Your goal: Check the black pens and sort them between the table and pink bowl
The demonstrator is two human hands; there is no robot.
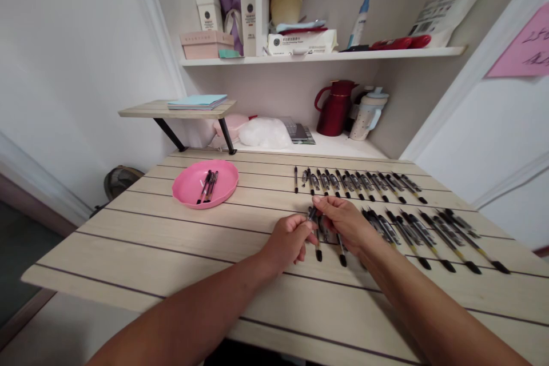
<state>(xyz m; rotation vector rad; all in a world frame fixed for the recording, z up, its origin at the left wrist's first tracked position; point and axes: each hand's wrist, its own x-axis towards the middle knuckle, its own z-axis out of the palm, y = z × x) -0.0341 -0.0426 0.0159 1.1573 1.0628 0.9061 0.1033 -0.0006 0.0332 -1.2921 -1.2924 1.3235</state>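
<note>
Both hands meet over the middle of the wooden table [128, 229]. My left hand [289, 240] is closed around a black pen [311, 216], and my right hand [343, 223] pinches the same pen's upper end. Beneath the hands lie two more pens [342, 254] of the near row. Several black pens [433, 237] stretch to the right in that near row. A far row of several pens [355, 182] lies behind the hands. At the left, a pink plate [189, 189] holds a few pens [207, 185].
A small raised shelf [141, 110] with blue notebooks [197, 102] stands at the back left. Behind the table are a red kettle [337, 107], a white jug [369, 114] and a white bag [265, 132]. A wall shelf [386, 54] above carries bottles and boxes.
</note>
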